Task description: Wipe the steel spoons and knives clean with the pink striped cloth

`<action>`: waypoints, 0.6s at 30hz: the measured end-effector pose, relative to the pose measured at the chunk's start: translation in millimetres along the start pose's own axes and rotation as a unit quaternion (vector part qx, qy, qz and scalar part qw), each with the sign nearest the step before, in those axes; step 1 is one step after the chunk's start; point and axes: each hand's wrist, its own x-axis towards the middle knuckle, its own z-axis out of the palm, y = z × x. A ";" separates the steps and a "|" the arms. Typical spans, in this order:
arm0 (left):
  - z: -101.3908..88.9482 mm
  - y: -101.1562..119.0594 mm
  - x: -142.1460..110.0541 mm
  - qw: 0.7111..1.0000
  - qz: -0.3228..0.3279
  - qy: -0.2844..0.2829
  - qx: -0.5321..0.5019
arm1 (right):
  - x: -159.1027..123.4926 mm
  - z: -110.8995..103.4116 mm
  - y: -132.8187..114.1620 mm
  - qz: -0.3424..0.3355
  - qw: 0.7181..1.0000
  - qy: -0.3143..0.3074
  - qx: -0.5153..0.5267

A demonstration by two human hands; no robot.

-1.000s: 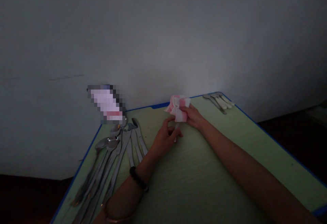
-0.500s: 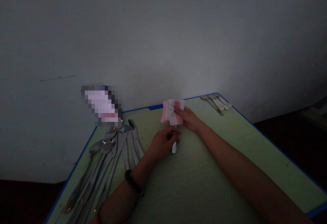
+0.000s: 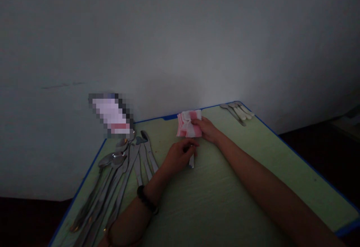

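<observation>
My right hand (image 3: pixel 208 130) is closed on a folded pink-and-white cloth (image 3: pixel 188 128), thumb pressed across its front, near the table's far edge. Just below the cloth, my left hand (image 3: pixel 180 154) grips a piece of cutlery by its slim, pale handle (image 3: pixel 191 162), whose end sticks out under the fingers. The cloth seems to cover the upper end, so I cannot tell which kind of cutlery it is.
Left of my arms lie several metal spoons and other cutlery (image 3: pixel 120 181) on the green, blue-edged table (image 3: pixel 225 198). At the far right corner rest several smaller utensils (image 3: pixel 237 111), some white-handled. A blurred-out device (image 3: pixel 109 115) leans against the wall (image 3: pixel 180 44).
The cloth has shifted slightly left and its folds have changed in my right hand. My left hand stays on the handle, almost still.
</observation>
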 end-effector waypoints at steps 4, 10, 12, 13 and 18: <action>0.1 0.4 -0.7 1.000 0.002 0.003 0.002 | -0.2 -0.1 -0.3 0.004 1.000 0.005 -0.013; 1.1 1.4 -1.1 1.000 0.011 0.003 -0.003 | -2.8 1.4 -1.8 0.000 1.000 0.003 -0.018; 1.2 1.6 -1.0 1.000 0.012 0.004 -0.003 | -3.7 2.4 -2.3 -0.001 1.000 0.007 -0.017; 1.2 1.7 -1.0 1.000 0.013 0.005 -0.002 | -4.0 2.9 -2.6 0.000 1.000 0.007 -0.017; 0.8 1.7 -1.6 1.000 0.015 0.004 0.003 | -3.9 3.7 -2.9 0.002 1.000 0.012 -0.022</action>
